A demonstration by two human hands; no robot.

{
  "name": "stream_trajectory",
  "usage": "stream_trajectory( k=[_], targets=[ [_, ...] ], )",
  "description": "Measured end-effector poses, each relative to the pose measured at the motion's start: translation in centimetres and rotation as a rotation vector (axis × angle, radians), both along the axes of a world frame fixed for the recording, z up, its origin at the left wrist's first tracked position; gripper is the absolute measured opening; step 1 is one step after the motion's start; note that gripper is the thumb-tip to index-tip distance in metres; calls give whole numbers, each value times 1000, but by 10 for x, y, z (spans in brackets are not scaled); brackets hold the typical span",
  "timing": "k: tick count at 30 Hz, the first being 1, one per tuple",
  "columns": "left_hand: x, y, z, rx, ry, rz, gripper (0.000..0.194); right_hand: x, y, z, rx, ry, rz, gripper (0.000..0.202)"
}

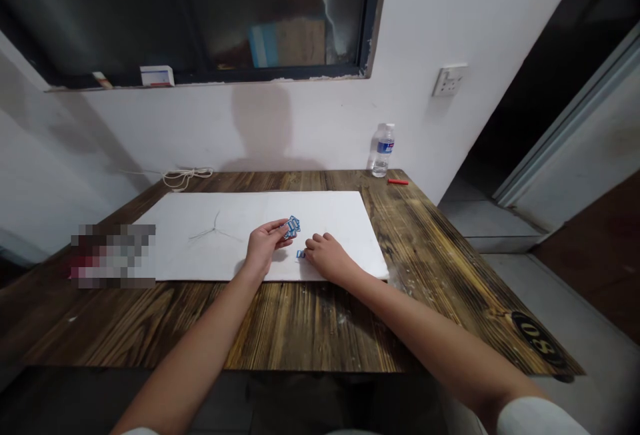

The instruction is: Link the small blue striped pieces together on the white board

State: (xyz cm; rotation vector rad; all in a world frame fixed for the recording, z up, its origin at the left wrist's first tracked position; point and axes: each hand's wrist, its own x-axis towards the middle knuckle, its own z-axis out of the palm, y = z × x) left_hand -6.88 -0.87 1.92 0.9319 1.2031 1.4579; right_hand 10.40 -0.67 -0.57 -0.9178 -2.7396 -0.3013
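Note:
My left hand (263,245) is closed around a loose fanned bunch of small blue-and-white cards (293,226), gripped between thumb and fingers above a white board (325,208). Just right of it, my right hand (327,255) is low over the board with its fingers curled together. At those fingertips is a small blue-and-white card (300,254), lying on or just over the board; its right end is hidden by the fingers. What is printed on the cards is too small to read.
Thin dark strands (214,228) lie on the board's left half. The wooden table (310,328) also bears a water bottle (383,152), a red marker-like stick (398,182) and a coiled white cable (185,175). A blurred-out patch (114,255) covers the board's left end.

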Motion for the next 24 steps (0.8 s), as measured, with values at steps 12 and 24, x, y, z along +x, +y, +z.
stream_trajectory(
  k=[12, 24],
  targets=[
    [3, 0, -1, -10, 19, -11, 37, 3, 5, -1, 28, 35, -50, 14],
    [21, -10, -6, -83, 65, -177, 39, 34, 0, 19, 195, 611, 0, 18]
  ],
)
